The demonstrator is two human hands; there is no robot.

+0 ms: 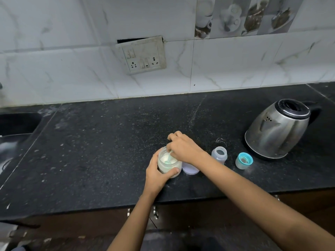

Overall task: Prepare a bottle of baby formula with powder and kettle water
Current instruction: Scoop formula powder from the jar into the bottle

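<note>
white marbled tiles (72, 69) back a black speckled counter (108, 151), with a loose, tilted switch plate (142, 55) on the wall and a strip of printed cup-and-dish tiles (244, 15) at the top right. part of a dark sink (16, 124) shows at the left edge. standing at the right of the counter, well apart from the hands, is a steel kettle (277, 129) with a black lid and handle; no brand or writing on it can be read. both bare forearms reach in from the bottom of the view. left hand (157, 173) wraps the near side of a clear jar (169, 164) of pale powder, thumb across the front and fingers curled round the left wall, holding it upright on the counter. right hand (183, 148) hangs over the jar mouth with the wrist bent down, fingertips pinched on the handle of a pale green scoop (168, 159) whose bowl sits in the powder. just beside the jar, partly under the right wrist, lies a lilac lid (190, 170). to the right stands the open bottle (219, 153), uncapped and upright, and beyond it the teal-ringed cap (243, 161) stands apart, near the kettle base. no labels are legible on any of them.
</note>
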